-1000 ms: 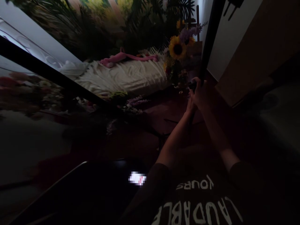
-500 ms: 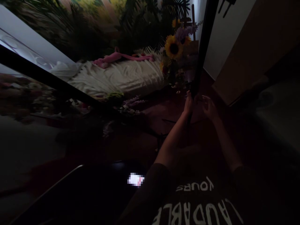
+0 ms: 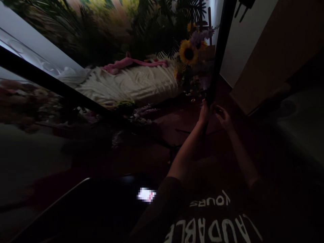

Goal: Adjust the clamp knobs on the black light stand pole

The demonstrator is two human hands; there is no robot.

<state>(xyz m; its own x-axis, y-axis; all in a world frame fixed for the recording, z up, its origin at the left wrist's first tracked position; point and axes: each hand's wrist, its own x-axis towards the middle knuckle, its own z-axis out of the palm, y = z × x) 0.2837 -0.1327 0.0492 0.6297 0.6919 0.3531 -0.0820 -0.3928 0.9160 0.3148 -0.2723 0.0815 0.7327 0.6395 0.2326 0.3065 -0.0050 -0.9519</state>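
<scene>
In the dim head view, a black upright pole [image 3: 218, 64] rises right of centre. My left hand [image 3: 204, 112] is at the pole's lower part, seen edge-on, its fingers pointing up and wrapped at least partly round it. Just right of the pole is my right hand [image 3: 222, 116], its fingers bent and apart, with nothing visible in them. Darkness hides the pole's lower end between my forearms.
A pink plush toy [image 3: 124, 63] lies on a cream cloth-covered bench [image 3: 131, 82]. Sunflowers [image 3: 188, 52] stand beside the pole. A second dark bar [image 3: 55, 82] slants across the left. A dark flat object [image 3: 83, 209] is at lower left.
My right hand has moved slightly left and down, closer to the pole, and its fingers have shifted. My left hand has stayed nearly in place at the pole.
</scene>
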